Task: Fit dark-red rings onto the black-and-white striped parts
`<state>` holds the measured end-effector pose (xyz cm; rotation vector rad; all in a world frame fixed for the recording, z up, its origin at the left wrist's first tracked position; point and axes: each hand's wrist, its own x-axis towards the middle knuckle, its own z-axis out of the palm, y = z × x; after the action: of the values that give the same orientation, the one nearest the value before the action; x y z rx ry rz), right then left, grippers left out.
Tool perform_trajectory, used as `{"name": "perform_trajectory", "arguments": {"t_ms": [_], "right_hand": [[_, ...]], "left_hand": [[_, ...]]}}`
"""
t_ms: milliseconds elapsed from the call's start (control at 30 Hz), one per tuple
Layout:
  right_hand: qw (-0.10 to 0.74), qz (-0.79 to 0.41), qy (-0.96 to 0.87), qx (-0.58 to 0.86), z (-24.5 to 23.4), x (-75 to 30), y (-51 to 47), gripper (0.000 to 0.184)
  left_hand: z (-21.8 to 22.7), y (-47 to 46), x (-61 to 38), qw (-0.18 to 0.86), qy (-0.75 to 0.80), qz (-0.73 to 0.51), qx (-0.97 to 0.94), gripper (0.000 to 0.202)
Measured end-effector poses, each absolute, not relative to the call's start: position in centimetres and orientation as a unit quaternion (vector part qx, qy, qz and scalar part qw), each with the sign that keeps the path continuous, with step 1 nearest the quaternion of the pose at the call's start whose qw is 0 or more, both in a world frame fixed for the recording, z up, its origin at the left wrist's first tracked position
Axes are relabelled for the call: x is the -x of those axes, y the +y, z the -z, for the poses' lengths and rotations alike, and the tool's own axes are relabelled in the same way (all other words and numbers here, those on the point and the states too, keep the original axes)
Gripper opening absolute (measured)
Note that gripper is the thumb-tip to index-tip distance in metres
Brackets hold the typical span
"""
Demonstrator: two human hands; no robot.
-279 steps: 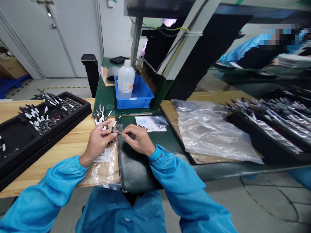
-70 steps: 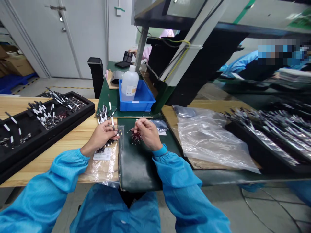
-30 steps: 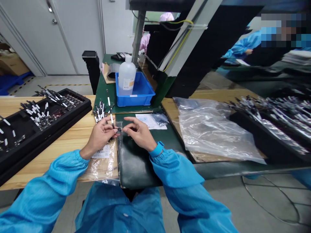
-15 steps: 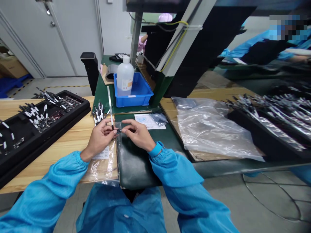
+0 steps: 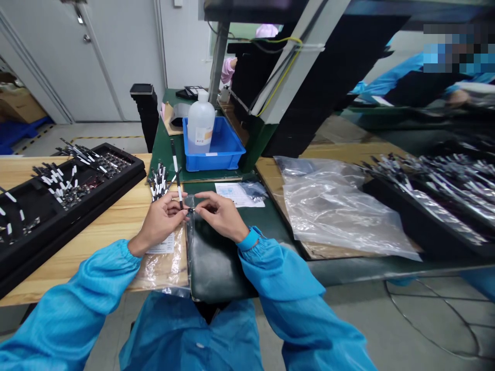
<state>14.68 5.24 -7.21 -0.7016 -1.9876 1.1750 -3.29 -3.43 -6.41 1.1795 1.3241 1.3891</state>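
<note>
Between my two hands is a small dark part with a long black-and-white flat strip (image 5: pixel 176 172) standing up from it, like a flex cable. My left hand (image 5: pixel 160 219) pinches the part at the strip's lower end. The thumb and forefinger of my right hand (image 5: pixel 222 214) close on its other side. The part's details are too small to make out. Just behind my left hand lies a bunch of similar strips (image 5: pixel 159 181). Below the hands a clear plastic bag (image 5: pixel 166 268) with a white label lies on the wooden table.
On the left sits a black foam tray (image 5: pixel 104 193) of strip parts. A blue bin (image 5: pixel 214 161) holds a white bottle (image 5: pixel 201 123). To the right are a large plastic sheet (image 5: pixel 340 201), a printed paper (image 5: pixel 235 195) and another loaded black tray (image 5: pixel 410 211). A co-worker's blue sleeve (image 5: pixel 398 77) shows behind.
The strip looked mostly white before and now shows black and white bands, so it seems turned. Both hands keep their hold, nearly in place. The co-worker's arm at far right has shifted.
</note>
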Motion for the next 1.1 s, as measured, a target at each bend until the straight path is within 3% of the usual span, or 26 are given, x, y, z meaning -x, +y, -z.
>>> {"name": "perform_trajectory", "arguments": {"t_ms": [300, 500, 800, 1100], "right_hand": [[0.403, -0.403, -0.773, 0.28, 6.7, -14.7, 5.2, 0.03], [0.505, -0.248, -0.784, 0.263, 6.3, -14.4, 4.3, 0.031], [0.5, -0.164, -0.824, 0.211, 7.9, -13.4, 3.7, 0.033], [0.509, -0.192, -0.802, 0.247, 7.8, -13.3, 3.5, 0.034]], "left_hand": [[6.1, -3.3, 2.8, 0.491, 0.532, -0.571, -0.386, 0.046], [6.6, -3.2, 2.8, 0.463, 0.537, -0.597, -0.375, 0.05], [7.1, -3.3, 2.7, 0.421, 0.532, -0.612, -0.407, 0.041], [7.2, -3.7, 2.3, 0.322, 0.54, -0.593, -0.503, 0.026]]}}
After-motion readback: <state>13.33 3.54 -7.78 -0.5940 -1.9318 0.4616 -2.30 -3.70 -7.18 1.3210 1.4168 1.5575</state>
